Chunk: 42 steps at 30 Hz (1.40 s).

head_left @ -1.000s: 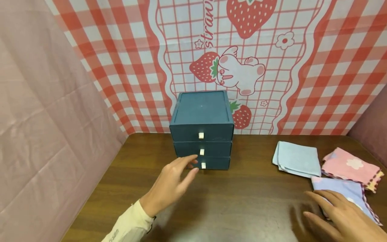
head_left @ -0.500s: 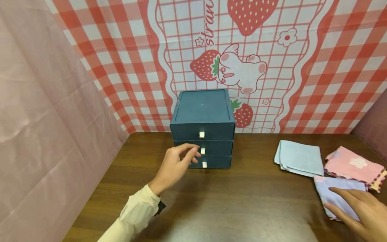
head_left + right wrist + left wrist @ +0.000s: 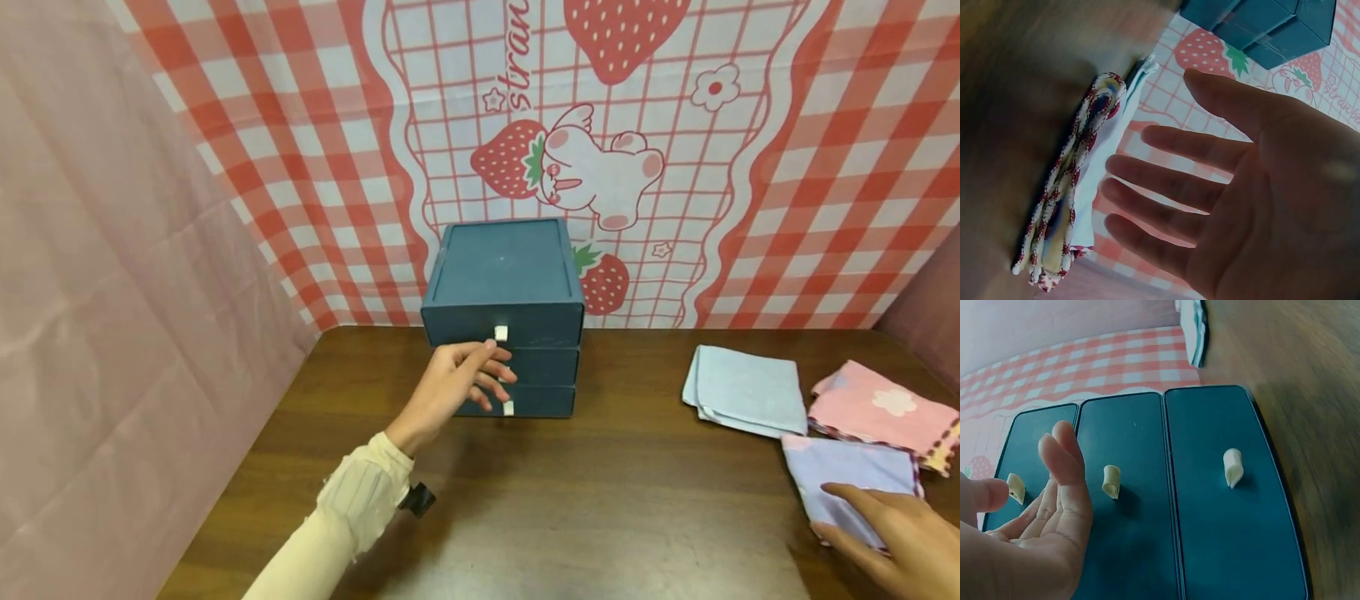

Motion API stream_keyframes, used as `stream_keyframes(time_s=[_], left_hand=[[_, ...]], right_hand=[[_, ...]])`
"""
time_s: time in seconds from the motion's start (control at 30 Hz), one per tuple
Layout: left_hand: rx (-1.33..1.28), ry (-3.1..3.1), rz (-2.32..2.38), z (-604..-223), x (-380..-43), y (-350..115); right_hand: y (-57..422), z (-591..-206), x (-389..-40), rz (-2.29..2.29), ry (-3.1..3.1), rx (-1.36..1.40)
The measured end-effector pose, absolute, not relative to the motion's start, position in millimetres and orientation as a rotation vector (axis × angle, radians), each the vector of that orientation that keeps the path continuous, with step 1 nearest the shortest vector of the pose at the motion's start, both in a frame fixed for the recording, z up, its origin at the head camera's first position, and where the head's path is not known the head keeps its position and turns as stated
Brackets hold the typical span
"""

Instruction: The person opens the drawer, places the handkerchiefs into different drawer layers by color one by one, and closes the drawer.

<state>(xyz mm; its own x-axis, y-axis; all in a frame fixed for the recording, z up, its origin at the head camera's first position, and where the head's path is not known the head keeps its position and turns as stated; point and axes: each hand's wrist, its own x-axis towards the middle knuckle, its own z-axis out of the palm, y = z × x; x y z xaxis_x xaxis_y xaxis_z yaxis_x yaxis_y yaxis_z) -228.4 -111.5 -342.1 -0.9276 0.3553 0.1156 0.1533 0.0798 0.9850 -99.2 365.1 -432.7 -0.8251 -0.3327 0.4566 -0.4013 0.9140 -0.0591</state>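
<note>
“Teal, that drawer unit [image 3: 502, 267], straight ahead at twelve o'clock on the wooden table [image 3: 630, 483]. What can you read behind it?”

“Lettering [image 3: 519, 54] on the backdrop [image 3: 682, 167], turned sideways. It starts 'stra', then the top edge of the head view cuts it off.”

“And the count?”

“One drawer unit with three drawers, all closed, each with one pale knob: top knob [image 3: 501, 333], middle knob [image 3: 1111, 481], bottom knob [image 3: 1233, 465]. Three folded cloths as well: the light blue cloth [image 3: 750, 387] at two o'clock, the pink cloth [image 3: 870, 412] with a white flower just beside it, and the lavender cloth [image 3: 847, 467] between two and three, nearer the person.”

“How are the hands?”

“The left hand [image 3: 453, 383] is at twelve, in front of the drawers, its arm in a cream sleeve [image 3: 322, 525]. The fingers point to about one o'clock, and thumb and fingers stand apart. In the head view the thumb tip is just below the top knob.”

“Touching it?”

“I can't tell. The hand hides most of the middle knob there, too.”

“And the right hand [image 3: 900, 533]?”

“At three o'clock, partly cut off by the edge, over the lavender cloth, fingers stretched toward ten. The right wrist view shows all four fingers extended and the thumb well apart from them. Whether a fingertip rests on the fabric, I can't tell.”
</note>
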Motion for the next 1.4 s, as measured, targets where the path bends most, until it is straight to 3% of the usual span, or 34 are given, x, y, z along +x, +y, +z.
stream_keyframes(time_s=[0.27,1.2,1.4], left_hand=[[0.586,2.042,2.051,-341,-234,-103],[0.372,2.186,2.094,-335,-233,-88],[0.384,2.233,2.043,-334,-228,-87]], right_hand=[[367,-435,-97,0.182,-2.975,0.333],[362,-440,-99,0.071,-2.895,0.453],[356,-439,-97,0.098,-2.976,0.361]])
